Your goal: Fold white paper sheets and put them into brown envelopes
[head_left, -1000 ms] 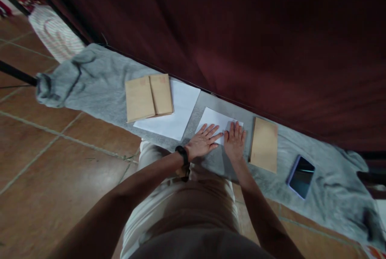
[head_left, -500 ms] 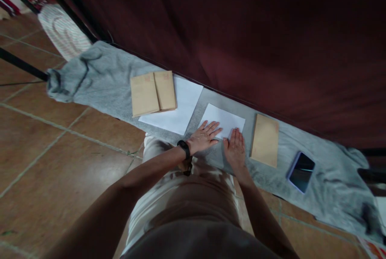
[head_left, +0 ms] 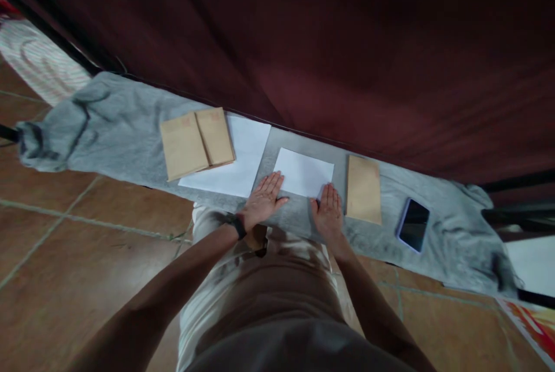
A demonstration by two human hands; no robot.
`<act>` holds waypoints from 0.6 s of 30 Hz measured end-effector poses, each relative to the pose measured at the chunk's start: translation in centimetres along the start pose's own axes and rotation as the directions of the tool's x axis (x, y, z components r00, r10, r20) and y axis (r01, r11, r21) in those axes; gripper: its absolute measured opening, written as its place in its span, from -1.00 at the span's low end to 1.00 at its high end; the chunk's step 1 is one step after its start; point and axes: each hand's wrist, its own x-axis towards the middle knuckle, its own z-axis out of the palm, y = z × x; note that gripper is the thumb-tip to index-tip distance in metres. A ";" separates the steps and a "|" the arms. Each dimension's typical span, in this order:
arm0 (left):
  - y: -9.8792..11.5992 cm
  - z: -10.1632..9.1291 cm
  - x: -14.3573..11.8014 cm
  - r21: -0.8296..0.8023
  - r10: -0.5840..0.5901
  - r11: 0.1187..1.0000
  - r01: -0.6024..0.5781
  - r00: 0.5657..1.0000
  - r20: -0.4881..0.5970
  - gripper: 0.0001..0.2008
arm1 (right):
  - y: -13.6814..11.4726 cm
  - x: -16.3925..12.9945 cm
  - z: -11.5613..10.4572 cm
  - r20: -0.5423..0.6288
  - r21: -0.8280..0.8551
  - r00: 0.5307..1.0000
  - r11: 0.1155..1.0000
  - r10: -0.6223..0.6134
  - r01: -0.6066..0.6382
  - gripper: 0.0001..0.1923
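Both my hands lie flat with fingers spread, gripping nothing. My left hand touches the near left corner of the folded white paper; my right hand touches its near right corner. That paper rests on the grey cloth, long axis running left to right, beside a brown envelope.

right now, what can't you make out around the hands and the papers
Head view only:
- Folded white paper sheet: its near corners lie under the left hand and right hand.
- Larger white sheet: partly covered by the two tan paper envelopes; the red print on them is too small to read.
- Dark phone with lilac case: screen too dark.
- Grey cloth: far edge hidden by the maroon curtain.
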 end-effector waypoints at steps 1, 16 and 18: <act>0.0 0.0 -0.1 0.000 -0.011 1.000 0.011 1.000 -0.012 -0.29 | 0.1 -0.2 -0.1 -0.003 -0.003 1.000 1.000 0.000 0.000 -0.28; -0.6 0.2 4.4 -0.538 -0.474 0.759 0.366 0.877 -0.072 -0.52 | -2.1 1.0 -0.9 0.096 0.044 0.993 0.997 -0.075 0.071 -0.35; -0.8 0.0 6.0 -0.673 -0.611 0.587 0.450 0.792 -0.004 -0.60 | -2.2 0.9 -0.7 0.111 0.044 0.991 0.997 -0.071 0.067 -0.36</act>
